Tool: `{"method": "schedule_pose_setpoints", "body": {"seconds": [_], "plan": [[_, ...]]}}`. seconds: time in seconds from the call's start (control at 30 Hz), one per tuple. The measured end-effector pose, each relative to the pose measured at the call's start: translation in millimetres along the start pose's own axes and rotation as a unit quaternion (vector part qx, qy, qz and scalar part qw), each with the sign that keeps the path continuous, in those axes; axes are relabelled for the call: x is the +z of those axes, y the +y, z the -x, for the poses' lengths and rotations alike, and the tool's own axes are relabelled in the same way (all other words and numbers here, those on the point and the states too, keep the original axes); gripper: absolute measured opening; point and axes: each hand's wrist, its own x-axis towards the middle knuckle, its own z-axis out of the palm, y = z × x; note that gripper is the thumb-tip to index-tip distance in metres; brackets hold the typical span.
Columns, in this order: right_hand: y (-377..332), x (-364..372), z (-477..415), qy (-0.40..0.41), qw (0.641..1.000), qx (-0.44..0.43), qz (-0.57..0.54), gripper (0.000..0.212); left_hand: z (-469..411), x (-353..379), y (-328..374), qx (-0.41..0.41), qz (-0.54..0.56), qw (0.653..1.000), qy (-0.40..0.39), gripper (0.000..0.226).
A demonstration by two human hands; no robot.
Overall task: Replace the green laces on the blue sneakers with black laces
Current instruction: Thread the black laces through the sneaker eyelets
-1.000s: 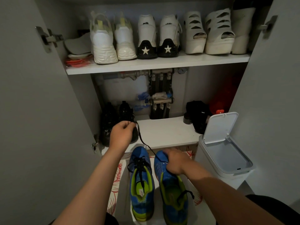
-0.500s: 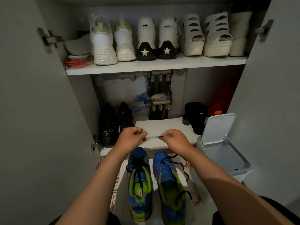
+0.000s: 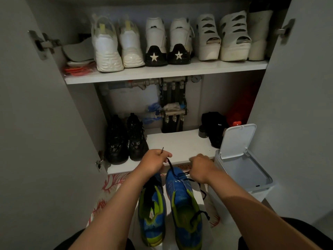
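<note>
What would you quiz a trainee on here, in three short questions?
1. True or false: the lid of the white plastic bin stands open.
2. The left hand pinches: A) a green lace; B) the thin black lace; C) a white shoe.
3. How many blue-and-green mesh sneakers lie on the floor between the forearms?
Key: 1 true; 2 B; 3 two.

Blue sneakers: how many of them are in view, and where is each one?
2. The left sneaker lies on the floor, partly under the left forearm; the right sneaker lies beside it, its black lace held by the left hand. I see no other.
</note>
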Motion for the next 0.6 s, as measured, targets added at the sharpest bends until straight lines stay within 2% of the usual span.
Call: {"method": "schedule_pose_setpoints", "body": {"seconds": [0.03, 0.1, 0.2, 0.27, 0.33, 0.43, 0.6], "plan": [[-5, -1, 1, 0.011, 0.997, -0.031, -0.074, 0.061, 0, 5, -1, 0.006, -0.001, 1.000, -0.023, 0.024], [-16, -3, 2, 0.006, 0.959, -0.078, -0.273, 0.068, 0, 12, -2, 0.017, -0.005, 0.998, -0.067, 0.018], [-28, -5, 3, -0.034, 0.888, -0.073, -0.453, 0.058, -1, 18, 0, 0.033, -0.006, 0.997, -0.067, 0.013], [-28, -5, 1, -0.041, 0.881, -0.029, -0.471, 0.055, -4, 16, 2, 0.031, 0.022, 0.999, -0.014, 0.014], [-25, -5, -2, -0.022, 0.902, -0.003, -0.431, 0.048, -7, 12, 3, 0.024, 0.040, 0.999, 0.015, 0.016], [-20, -2, -8, -0.011, 0.922, -0.029, -0.386, 0.030, -9, 7, -2, 0.024, 0.018, 0.999, -0.019, 0.009], [-10, 10, -16, -0.029, 0.919, -0.075, -0.386, 0.013, -12, 9, -11, 0.030, -0.029, 0.998, -0.045, 0.006]]}}
